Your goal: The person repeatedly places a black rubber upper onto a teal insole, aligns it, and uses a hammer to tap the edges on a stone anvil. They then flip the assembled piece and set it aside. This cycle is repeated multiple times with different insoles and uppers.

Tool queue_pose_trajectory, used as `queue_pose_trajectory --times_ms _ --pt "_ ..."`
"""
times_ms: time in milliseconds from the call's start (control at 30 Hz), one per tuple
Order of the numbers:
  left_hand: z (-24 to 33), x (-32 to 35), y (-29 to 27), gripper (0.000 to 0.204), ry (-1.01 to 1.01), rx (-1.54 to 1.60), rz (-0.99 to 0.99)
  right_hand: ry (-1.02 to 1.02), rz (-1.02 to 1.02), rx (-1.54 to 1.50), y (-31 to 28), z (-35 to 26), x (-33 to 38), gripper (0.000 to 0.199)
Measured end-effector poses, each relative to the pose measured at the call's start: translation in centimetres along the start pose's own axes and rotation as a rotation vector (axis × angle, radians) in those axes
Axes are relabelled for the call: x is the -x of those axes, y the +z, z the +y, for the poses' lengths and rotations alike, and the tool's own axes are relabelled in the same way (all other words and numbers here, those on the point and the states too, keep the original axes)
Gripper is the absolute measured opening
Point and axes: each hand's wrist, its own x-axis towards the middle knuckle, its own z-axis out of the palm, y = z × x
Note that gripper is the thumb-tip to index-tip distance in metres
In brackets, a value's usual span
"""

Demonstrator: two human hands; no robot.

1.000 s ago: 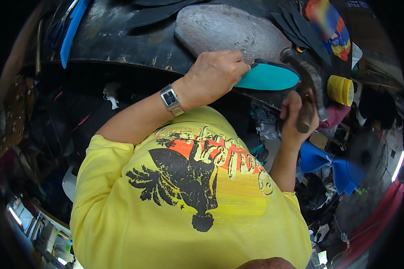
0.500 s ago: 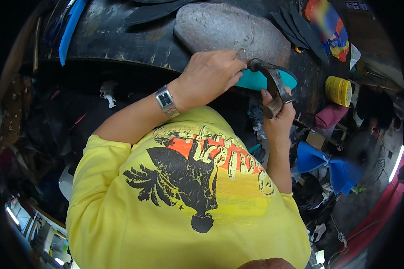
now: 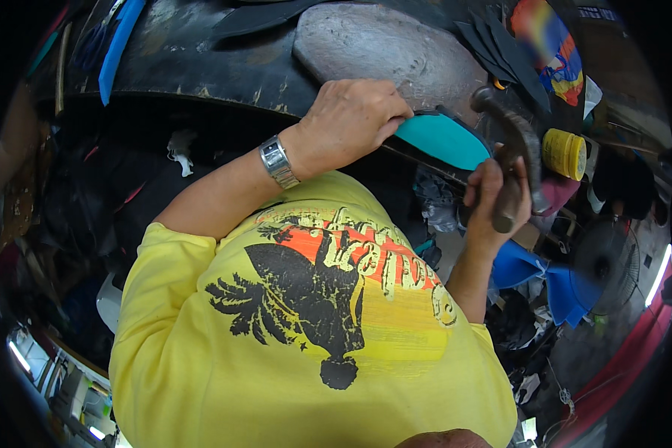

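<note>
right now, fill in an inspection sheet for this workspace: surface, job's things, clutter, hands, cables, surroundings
Surface: dark, scuffed tabletop bearing a flat grey stone-like slab
Job's things: teal, sole-shaped flat piece at the near table edge; dark metal hammer with a curved head
Clutter: thin black flat pieces right of the slab; long bright-blue strip at far left
Left hand: fingers at the teal piece's left end
Right hand: grips the hammer
Cables: thin pale cord at lower right; kind unclear
Surroundings: dark round fan at right
</note>
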Motion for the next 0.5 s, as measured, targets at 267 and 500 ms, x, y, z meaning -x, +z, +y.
queue_pose_trajectory --times_ms 267,500 --pt "-0.1 0.2 0.0 0.016 0.046 -0.018 -0.012 0.074 -0.136 0.157 -0.5 1.5 0.3 0.026" --pt "0.0 0.1 0.1 0.015 0.051 -0.025 0.005 -0.130 -0.294 0.268 0.9 1.5 0.1 0.023"
